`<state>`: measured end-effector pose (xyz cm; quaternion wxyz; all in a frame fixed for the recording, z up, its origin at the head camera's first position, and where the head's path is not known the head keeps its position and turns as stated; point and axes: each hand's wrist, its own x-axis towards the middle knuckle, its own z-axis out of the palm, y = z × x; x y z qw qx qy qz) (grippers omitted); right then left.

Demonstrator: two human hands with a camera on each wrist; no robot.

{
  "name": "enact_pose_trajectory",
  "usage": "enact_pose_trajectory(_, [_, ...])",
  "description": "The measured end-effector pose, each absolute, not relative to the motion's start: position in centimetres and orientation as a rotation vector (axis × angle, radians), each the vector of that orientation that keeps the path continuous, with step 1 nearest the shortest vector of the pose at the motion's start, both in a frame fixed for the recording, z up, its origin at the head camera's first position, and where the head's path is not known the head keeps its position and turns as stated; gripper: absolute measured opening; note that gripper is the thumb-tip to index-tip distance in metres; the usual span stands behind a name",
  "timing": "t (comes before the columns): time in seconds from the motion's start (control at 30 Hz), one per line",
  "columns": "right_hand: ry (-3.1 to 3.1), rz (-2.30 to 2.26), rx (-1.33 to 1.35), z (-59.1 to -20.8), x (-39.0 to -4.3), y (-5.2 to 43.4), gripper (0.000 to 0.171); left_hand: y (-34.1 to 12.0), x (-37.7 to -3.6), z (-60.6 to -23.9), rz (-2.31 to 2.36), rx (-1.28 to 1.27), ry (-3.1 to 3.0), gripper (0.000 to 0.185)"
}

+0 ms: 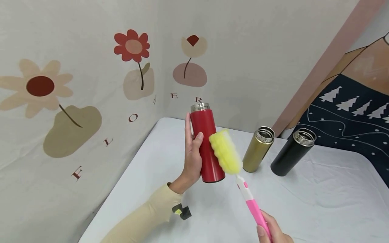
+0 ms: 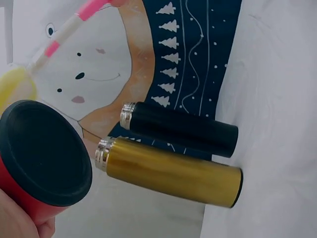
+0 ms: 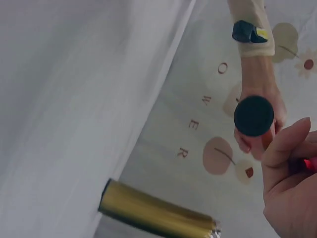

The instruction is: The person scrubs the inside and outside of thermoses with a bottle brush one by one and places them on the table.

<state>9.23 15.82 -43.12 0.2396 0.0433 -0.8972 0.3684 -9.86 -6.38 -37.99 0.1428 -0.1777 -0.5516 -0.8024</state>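
My left hand (image 1: 193, 158) grips a red thermos bottle (image 1: 205, 141) around its body, raised over the table. The bottle is uncapped, its steel mouth pointing up and its dark base (image 2: 44, 152) facing the left wrist camera. In my right hand (image 1: 275, 229) is a bottle brush, held by its pink handle (image 1: 257, 214). The brush's yellow sponge head (image 1: 226, 152) overlaps the red bottle's right side in the head view. In the right wrist view, the right hand's fingers (image 3: 285, 153) curl around the handle, most of which is out of frame.
A gold thermos bottle (image 1: 257, 150) and a black one (image 1: 292, 153) stand uncapped side by side at the right on the white-covered table (image 1: 334, 199). Behind the table hang flower-printed cloth (image 1: 243, 67) and a dark panel with white trees (image 1: 349, 114).
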Motion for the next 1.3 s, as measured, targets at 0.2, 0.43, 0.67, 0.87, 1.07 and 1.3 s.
enact_pose_trajectory(0.2, [-2.562, 0.937, 0.050, -43.0, 9.7, 14.0, 0.031, -5.7, -9.5, -38.2, -2.365, -0.525, -1.592, 0.080])
enact_pose_trajectory(0.43, [-2.623, 1.186, 0.085, -40.9, 7.1, 14.6, 0.031, -5.2, -9.1, -38.9, -2.423, -0.629, -1.676, 0.084])
enact_pose_trajectory(0.67, [-2.440, 1.271, 0.331, -40.7, 4.8, 15.7, 0.034, -4.8, -9.3, -38.9, -2.490, -0.596, -1.694, 0.061])
enact_pose_trajectory(0.87, [-2.581, 1.526, 0.082, -40.7, 5.7, 16.7, 0.023, -5.6, -10.4, -38.2, -2.470, -0.459, -1.627, 0.051])
enact_pose_trajectory(1.07, [-2.585, 1.586, 0.163, -41.6, 6.8, 17.5, 0.021, -8.0, -11.7, -37.3, -2.313, -0.325, -1.546, 0.049])
enact_pose_trajectory(1.3, [-2.626, 1.391, 0.078, -42.7, 8.4, 17.2, 0.023, -8.7, -11.8, -36.4, -2.313, -0.380, -1.478, 0.053])
